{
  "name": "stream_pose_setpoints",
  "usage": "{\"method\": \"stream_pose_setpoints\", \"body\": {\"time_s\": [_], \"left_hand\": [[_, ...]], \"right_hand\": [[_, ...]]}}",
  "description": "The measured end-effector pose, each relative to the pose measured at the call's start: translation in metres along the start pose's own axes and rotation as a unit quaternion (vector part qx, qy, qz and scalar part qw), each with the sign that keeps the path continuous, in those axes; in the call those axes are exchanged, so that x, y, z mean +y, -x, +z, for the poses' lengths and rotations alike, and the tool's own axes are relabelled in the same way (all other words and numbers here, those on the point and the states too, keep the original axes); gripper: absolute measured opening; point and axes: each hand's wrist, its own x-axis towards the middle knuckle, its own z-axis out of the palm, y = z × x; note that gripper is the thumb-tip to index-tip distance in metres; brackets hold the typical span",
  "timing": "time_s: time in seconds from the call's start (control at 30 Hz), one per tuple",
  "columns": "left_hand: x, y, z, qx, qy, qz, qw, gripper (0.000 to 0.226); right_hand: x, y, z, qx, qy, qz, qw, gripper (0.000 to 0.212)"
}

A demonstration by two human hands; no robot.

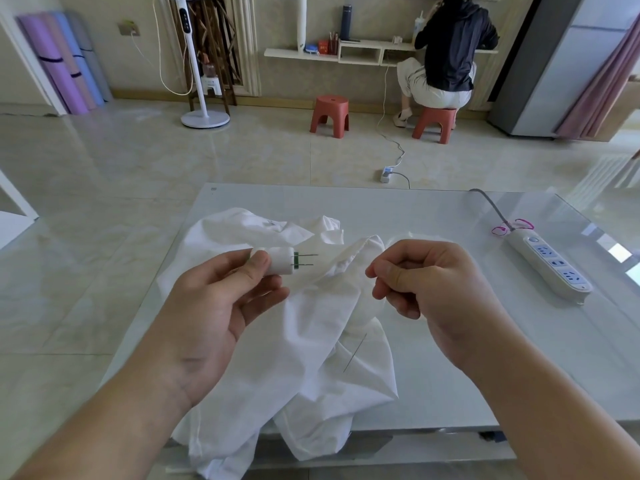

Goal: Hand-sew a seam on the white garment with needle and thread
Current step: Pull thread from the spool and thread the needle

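Left hand grips a white thread spool; right hand fingers curl, pinching something too fine to see above the crumpled white cloth garment.

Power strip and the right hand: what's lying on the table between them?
Nothing: the head view shows bare table between the right hand and the power strip.

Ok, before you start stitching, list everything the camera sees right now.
garment: one, white, crumpled on the table
needle: one, thin, lying on the garment
thread spool: one, white, two needles stuck in its end, held above the garment
table: one, pale glass top
power strip: one, white, table's right side
stools: two, red, on the floor
fan: one, white, standing at back
seated person: one, dark top, at wall shelf
left hand: grips the spool
right hand: fingers curled, thread not discernible
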Motion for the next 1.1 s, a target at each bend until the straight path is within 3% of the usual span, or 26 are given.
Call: {"method": "stream_pose_setpoints", "body": {"time_s": [0.27, 0.47, 0.67, 0.77, 0.9, 1.03, 1.1], "left_hand": [[-0.002, -0.008, -0.009, 0.049, -0.043, 0.012, 0.998, 0.033], [-0.005, -0.011, -0.011, 0.062, -0.075, 0.005, 0.995, 0.019], [-0.01, -0.013, -0.009, 0.065, -0.089, -0.008, 0.994, 0.013], [-0.011, -0.013, -0.01, 0.062, -0.084, -0.013, 0.994, 0.012], [-0.01, -0.014, -0.01, 0.056, -0.068, -0.016, 0.996, 0.015], [-0.011, -0.014, -0.008, 0.046, -0.056, -0.011, 0.997, 0.014], [-0.01, -0.013, -0.007, 0.047, -0.054, -0.006, 0.997, 0.015]], "right_hand": [[0.002, -0.005, -0.006, 0.022, -0.04, -0.014, 0.999, 0.028], [0.002, -0.007, -0.011, -0.002, -0.146, -0.015, 0.989, 0.023], [-0.001, -0.006, -0.01, -0.099, -0.372, 0.002, 0.923, 0.016], [-0.006, -0.004, -0.009, -0.11, -0.42, 0.006, 0.901, 0.014], [-0.009, -0.003, -0.008, -0.084, -0.353, 0.013, 0.932, 0.018], [-0.01, 0.0, -0.004, -0.036, -0.109, -0.022, 0.993, 0.023], [-0.007, 0.001, -0.002, -0.016, 0.049, -0.05, 0.997, 0.027]]}}
